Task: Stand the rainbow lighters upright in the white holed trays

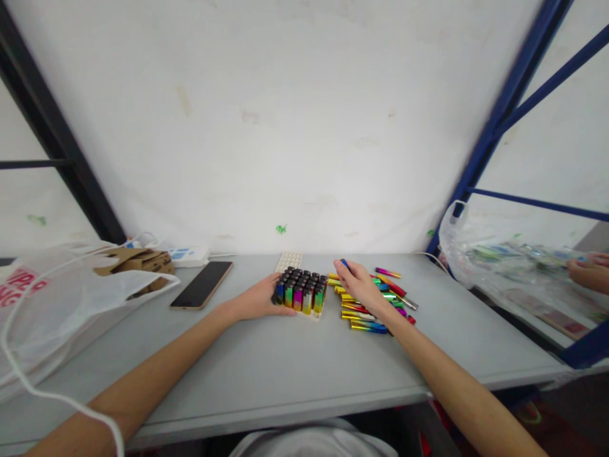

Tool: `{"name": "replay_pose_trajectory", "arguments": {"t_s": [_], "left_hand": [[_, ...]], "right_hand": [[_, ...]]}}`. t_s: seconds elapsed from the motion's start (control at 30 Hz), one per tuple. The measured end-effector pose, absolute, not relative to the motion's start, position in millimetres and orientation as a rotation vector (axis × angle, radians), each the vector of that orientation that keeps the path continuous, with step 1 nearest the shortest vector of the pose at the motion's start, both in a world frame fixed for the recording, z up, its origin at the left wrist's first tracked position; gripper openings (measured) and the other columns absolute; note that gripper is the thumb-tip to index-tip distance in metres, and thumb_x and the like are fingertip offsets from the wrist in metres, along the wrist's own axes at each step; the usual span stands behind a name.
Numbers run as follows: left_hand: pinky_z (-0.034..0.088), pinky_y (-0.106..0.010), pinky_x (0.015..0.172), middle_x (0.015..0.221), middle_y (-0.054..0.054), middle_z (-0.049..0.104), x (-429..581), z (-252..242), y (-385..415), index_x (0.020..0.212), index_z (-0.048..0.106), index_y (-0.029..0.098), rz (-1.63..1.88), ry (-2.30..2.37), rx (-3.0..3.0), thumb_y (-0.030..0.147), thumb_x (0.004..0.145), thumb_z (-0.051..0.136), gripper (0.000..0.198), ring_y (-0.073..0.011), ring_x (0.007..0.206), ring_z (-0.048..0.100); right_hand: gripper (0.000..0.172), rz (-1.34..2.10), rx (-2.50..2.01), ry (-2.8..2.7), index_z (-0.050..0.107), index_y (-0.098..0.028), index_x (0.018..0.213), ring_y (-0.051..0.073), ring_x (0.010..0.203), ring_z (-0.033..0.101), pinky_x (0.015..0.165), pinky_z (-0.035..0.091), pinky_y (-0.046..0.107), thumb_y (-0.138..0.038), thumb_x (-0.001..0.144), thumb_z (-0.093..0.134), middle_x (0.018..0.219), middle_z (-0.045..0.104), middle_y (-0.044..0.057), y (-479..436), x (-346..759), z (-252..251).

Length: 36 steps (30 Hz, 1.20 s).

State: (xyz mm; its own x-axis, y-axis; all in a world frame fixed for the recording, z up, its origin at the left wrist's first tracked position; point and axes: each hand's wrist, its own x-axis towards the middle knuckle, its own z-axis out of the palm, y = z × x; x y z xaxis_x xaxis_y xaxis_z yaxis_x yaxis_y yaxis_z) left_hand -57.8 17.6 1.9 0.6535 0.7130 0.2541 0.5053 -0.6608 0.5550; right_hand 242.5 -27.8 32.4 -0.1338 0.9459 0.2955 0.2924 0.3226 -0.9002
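In the head view, two bare hands work over one grey table. The left hand (261, 297) is partly open, its thumb along the front and its fingers around the left side of a block of black-topped lighters (299, 292), which it has hold of. The lighters stand upright on one pale tray (318, 315) near the middle of the table (266, 368). Five show in the front row; those behind are packed too tightly to count surely.

The right hand (359, 282) is closed, its fingers curled around one small dark blue piece (345, 264), mostly hidden. Beneath and beside this hand lies one pile of shiny coloured tubes (368, 327), more than a dozen, overlapping too much for an exact count. One purple and yellow tube (387, 273) lies just beyond the pile.

Behind the block is one white knobbly sheet (288, 261). To the left lie one phone (202, 285), one white plastic bag (85, 304) and some brown cardboard (147, 263). At the far right, one hand of another person (590, 273) shows near one clear plastic bag (480, 260).
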Motion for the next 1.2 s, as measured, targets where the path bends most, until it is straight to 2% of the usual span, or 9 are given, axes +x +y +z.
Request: {"name": "replay_pose_trajectory", "arguments": {"t_s": [0.1,0.3,0.57,0.8,0.93,1.07,1.13,1.2], "left_hand": [[0.041,-0.046,0.127,0.149,-0.012,0.066,-57.9,0.9,18.1,0.146,0.062,0.019,0.651,0.959,2.427,0.061,0.074,0.092,0.088,-0.0363,0.138,0.060],[0.045,-0.046,0.124,0.147,-0.011,0.068,-57.6,1.8,17.3,0.146,0.062,0.020,0.664,0.973,2.415,0.064,0.072,0.092,0.090,-0.0376,0.135,0.064],[0.042,-0.049,0.126,0.149,-0.012,0.066,-58.2,1.7,18.6,0.145,0.064,0.022,0.648,0.982,2.432,0.063,0.071,0.092,0.090,-0.0388,0.136,0.062],[0.042,-0.050,0.126,0.148,-0.012,0.066,-58.5,0.2,18.9,0.146,0.064,0.023,0.639,1.004,2.399,0.061,0.071,0.094,0.089,-0.0382,0.138,0.060],[0.044,-0.048,0.125,0.148,-0.010,0.067,-58.6,1.2,16.9,0.146,0.063,0.023,0.658,0.992,2.406,0.060,0.072,0.093,0.088,-0.0373,0.135,0.063],[0.044,-0.047,0.125,0.147,-0.010,0.068,-58.1,2.9,14.8,0.146,0.063,0.022,0.658,0.989,2.400,0.058,0.072,0.093,0.088,-0.0372,0.135,0.063],[0.043,-0.048,0.125,0.147,-0.010,0.068,-57.7,3.5,14.3,0.146,0.063,0.022,0.655,0.985,2.395,0.058,0.072,0.094,0.087,-0.0372,0.136,0.062],[0.044,-0.048,0.124,0.147,-0.010,0.068,-57.3,3.6,14.1,0.146,0.062,0.023,0.660,0.974,2.388,0.058,0.072,0.093,0.088,-0.0369,0.135,0.062]], "right_hand": [[0.059,0.653,-1.267,-1.673,0.037,-0.025,0.065,0.013,0.059,0.034,0.055,0.026,0.028,-0.075,0.094,0.050,0.060,0.034,-0.005,-28.6,239.2,29.5],[0.039,0.563,-1.304,-1.670,0.038,-0.025,0.066,0.014,0.061,0.038,0.058,0.026,0.029,-0.056,0.089,0.044,0.061,0.034,-0.005,-30.3,228.9,26.3],[0.049,0.583,-1.270,-1.739,0.038,-0.025,0.066,0.014,0.061,0.036,0.060,0.028,0.029,-0.066,0.092,0.046,0.061,0.034,-0.005,-26.7,232.9,26.4],[0.033,0.509,-1.237,-1.772,0.041,-0.025,0.068,0.015,0.063,0.041,0.062,0.029,0.029,-0.048,0.091,0.044,0.062,0.039,-0.005,-30.0,231.7,26.2],[0.037,0.499,-1.213,-1.799,0.042,-0.024,0.070,0.016,0.064,0.044,0.063,0.032,0.029,-0.050,0.096,0.045,0.063,0.041,-0.005,-31.5,232.0,27.5],[0.040,0.566,-1.171,-1.790,0.050,-0.024,0.085,0.016,0.063,0.049,0.062,0.037,0.029,-0.059,0.104,0.044,0.065,0.047,-0.006,-33.6,235.0,30.6],[0.038,0.636,-1.128,-1.818,0.053,-0.024,0.097,0.016,0.060,0.052,0.062,0.040,0.029,-0.058,0.109,0.039,0.067,0.052,-0.006,-35.9,237.8,34.6],[0.039,0.606,-1.062,-1.900,0.057,-0.023,0.101,0.017,0.068,0.059,0.068,0.046,0.030,-0.055,0.112,0.036,0.076,0.062,-0.002,-39.2,240.4,40.0]]}}
